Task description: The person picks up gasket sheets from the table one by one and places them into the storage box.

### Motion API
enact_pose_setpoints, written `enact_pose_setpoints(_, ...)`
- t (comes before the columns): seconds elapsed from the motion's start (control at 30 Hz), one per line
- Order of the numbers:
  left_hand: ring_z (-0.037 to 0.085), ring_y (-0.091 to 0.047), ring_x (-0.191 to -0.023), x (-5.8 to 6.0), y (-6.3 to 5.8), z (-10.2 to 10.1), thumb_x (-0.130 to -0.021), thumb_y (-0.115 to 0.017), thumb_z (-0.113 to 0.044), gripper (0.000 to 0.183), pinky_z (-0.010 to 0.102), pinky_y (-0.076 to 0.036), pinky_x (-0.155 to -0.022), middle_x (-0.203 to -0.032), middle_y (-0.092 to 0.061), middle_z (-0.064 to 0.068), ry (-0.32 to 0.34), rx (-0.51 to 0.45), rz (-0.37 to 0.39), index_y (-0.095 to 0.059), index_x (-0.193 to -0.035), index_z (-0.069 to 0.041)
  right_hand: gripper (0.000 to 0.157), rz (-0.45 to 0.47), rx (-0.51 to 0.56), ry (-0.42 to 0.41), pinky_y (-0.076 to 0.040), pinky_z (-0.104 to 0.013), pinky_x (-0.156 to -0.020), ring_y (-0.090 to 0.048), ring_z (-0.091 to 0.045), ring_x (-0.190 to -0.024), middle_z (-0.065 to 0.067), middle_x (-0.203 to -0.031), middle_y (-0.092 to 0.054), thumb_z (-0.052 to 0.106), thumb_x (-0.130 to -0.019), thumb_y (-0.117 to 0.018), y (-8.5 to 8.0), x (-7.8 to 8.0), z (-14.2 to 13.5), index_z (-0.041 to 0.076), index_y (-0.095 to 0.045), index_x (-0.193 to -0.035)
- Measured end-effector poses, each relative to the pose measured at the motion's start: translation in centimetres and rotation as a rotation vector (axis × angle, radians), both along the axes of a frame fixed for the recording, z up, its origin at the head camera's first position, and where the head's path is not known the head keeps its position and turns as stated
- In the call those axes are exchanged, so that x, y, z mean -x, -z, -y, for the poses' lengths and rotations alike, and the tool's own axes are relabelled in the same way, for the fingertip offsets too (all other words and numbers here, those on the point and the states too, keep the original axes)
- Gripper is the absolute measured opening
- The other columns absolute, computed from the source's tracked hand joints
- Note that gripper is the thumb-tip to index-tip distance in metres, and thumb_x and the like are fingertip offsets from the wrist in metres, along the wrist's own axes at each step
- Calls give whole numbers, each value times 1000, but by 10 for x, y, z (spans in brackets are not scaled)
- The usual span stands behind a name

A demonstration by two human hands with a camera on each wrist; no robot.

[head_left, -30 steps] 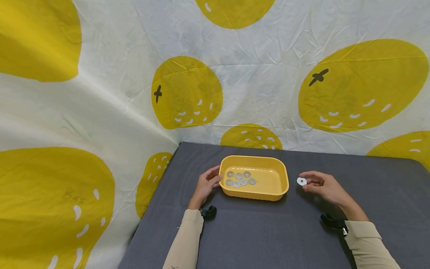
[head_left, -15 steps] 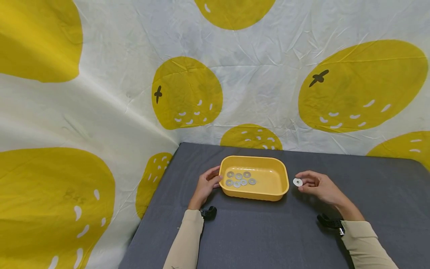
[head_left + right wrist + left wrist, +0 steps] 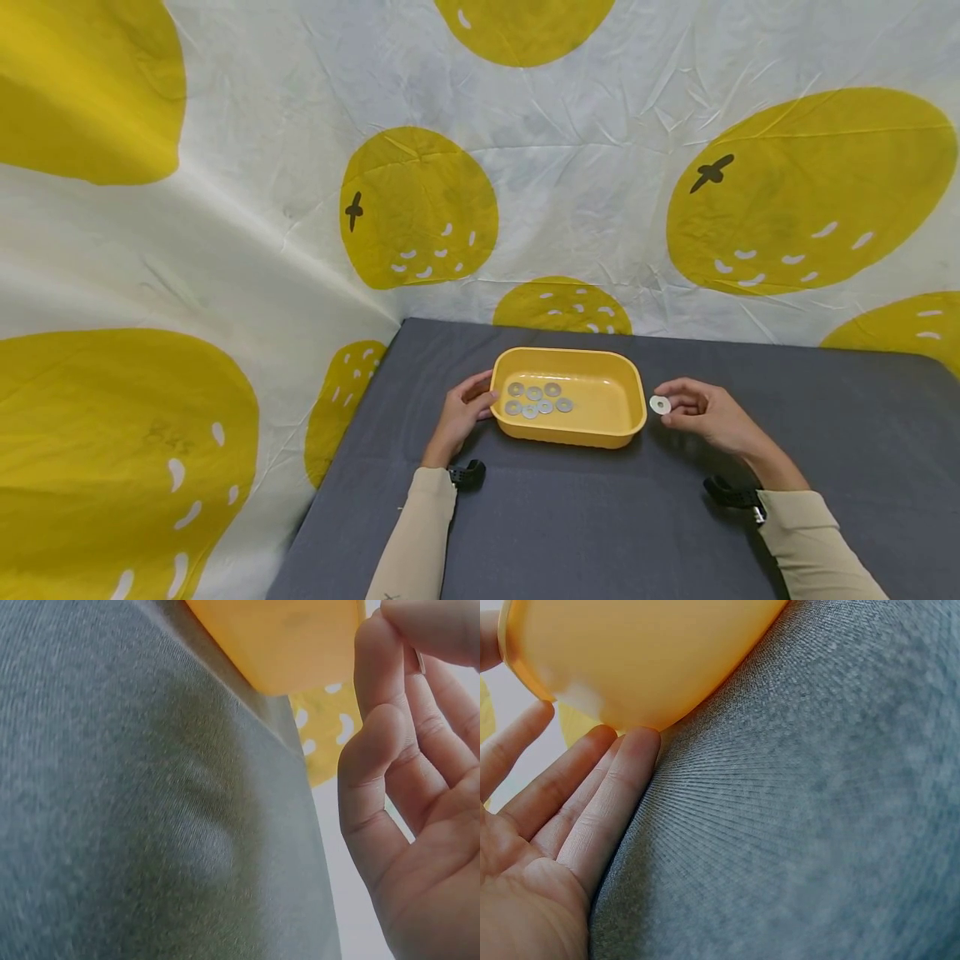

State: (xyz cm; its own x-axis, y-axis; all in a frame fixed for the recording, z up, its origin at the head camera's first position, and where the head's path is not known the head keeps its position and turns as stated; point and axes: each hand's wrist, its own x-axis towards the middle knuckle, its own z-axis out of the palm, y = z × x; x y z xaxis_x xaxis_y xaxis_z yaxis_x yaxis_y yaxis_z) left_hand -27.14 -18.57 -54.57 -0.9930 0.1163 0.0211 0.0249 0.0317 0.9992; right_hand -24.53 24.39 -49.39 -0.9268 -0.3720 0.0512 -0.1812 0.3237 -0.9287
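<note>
A yellow plastic tray (image 3: 600, 437) lies on the dark grey cloth, with several flat metal washers (image 3: 545, 407) grouped in its left half. At its left end my left hand (image 3: 463, 412) holds it, the thumb at the rim. In the left wrist view the straight fingers (image 3: 604, 817) reach the outside wall of the tray (image 3: 645, 660). My right hand (image 3: 705, 412) pinches one washer (image 3: 660, 405) between thumb and fingers, just right of the tray's right end. From the right wrist only a thin edge of that washer (image 3: 420, 661) shows; the fingers hide the rest.
The grey cloth (image 3: 585, 533) covers the table and meets a white fabric wall (image 3: 577, 208) printed with big yellow fruits behind and to the left. A black band (image 3: 467, 475) sits on the left wrist, and another band (image 3: 731, 493) on the right.
My right hand has moved left with the pinched washer, bringing it closer to the tray's right end. The left hand and the tray have stayed in place.
</note>
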Motion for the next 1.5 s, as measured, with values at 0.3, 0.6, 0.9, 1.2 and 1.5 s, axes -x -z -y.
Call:
enact_pose_setpoints(0.3,31,-67,-118,2,3,-3,-97,-72,-20,50,33,-63,-86,-138,-63,17,2,-38,11,-59,-145,-20,42,-46,-29,-24,-61,-26,-75,-70,-10,-85,-8,-102,-72,10,-95,-73,-8,0,9,-8,-58,-130)
enact_pose_setpoints(0.6,36,-66,-120,2,3,-2,-97,-71,-19,49,32,-62,-86,-137,-63,18,5,-33,14,-59,-145,-20,42,-26,-116,7,-60,-28,-75,-67,-10,-86,-17,-107,-69,14,-95,-74,-22,6,24,-3,-59,-130)
enact_pose_setpoints(0.9,36,-66,-120,3,3,-1,-97,-72,-20,49,33,-63,-87,-136,-64,19,2,-33,6,-60,-144,-21,38,-52,-147,-5,-56,-26,-72,-63,-13,-87,-13,-103,-66,20,-96,-74,-28,12,39,3,-62,-127)
enact_pose_setpoints(1.2,32,-67,-119,4,4,-1,-97,-72,-20,48,32,-63,-86,-135,-64,17,-8,-31,18,-61,-143,-22,37,-94,-129,-61,-54,-26,-71,-62,-16,-86,-11,-100,-67,19,-94,-76,-31,21,58,3,-64,-125)
enact_pose_setpoints(1.5,35,-66,-119,3,2,0,-97,-73,-22,49,33,-62,-86,-136,-63,18,2,-39,10,-60,-144,-20,33,-129,-121,-145,-52,-26,-71,-62,-16,-83,-11,-97,-66,19,-92,-78,-28,31,79,5,-66,-119)
